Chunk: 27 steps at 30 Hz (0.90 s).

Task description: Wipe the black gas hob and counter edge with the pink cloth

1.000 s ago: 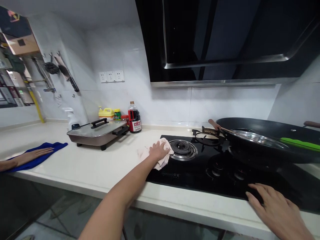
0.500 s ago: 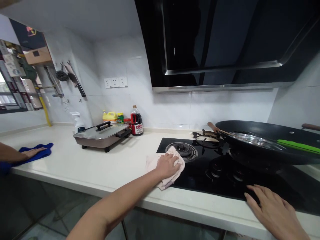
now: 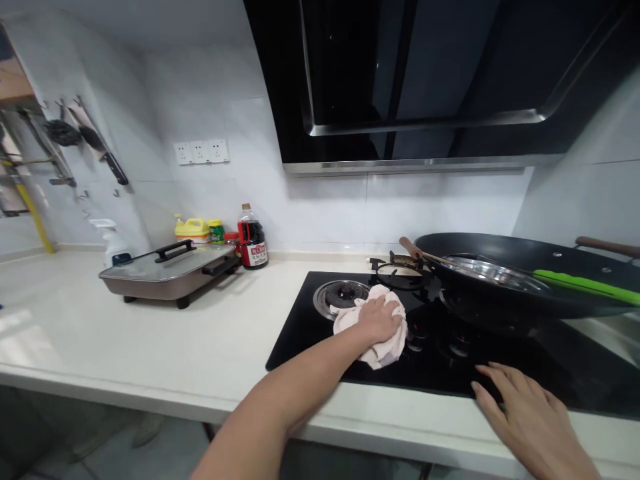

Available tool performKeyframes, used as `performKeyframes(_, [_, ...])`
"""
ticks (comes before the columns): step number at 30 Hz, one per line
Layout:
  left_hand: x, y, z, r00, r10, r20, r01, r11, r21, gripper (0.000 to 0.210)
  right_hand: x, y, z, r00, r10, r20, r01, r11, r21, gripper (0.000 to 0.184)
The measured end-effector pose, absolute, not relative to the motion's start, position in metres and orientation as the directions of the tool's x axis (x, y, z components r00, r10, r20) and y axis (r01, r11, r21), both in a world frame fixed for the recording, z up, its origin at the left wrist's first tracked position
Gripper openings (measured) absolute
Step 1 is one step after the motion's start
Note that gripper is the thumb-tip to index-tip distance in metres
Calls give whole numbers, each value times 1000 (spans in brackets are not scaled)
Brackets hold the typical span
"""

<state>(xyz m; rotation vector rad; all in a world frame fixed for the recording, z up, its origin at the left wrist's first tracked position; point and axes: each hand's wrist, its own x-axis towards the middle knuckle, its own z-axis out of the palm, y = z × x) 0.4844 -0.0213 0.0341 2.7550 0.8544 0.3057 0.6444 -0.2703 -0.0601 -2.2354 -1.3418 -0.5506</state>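
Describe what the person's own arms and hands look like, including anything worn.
The left hand and right hand are bare, without gloves. No sleeve, watch or bracelet shows on the left forearm, and no ring shows on the right hand.

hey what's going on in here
A person's left hand holds a pale cloth against the black hob, overlapping the left burner. The right hand is spread at the hob's front edge. A wok sits on the right side; a lidded pan stands on the counter.

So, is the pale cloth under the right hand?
No, the left hand is on the pale cloth, the right hand apart from it.
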Motion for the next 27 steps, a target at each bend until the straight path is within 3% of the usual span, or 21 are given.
performKeyframes(7, [561,5,33,644,763,53,706,-620,343,64,644,-273,-58,446,703,554,891,-404,-205,55])
performKeyframes(12, [585,22,36,582,813,22,762,-554,337,68,642,-274,-53,447,700,557,891,-401,-212,51])
performKeyframes(27, [457,-21,43,794,599,107,554,-784,279,64,646,-271,-60,434,692,576,896,-398,-197,57])
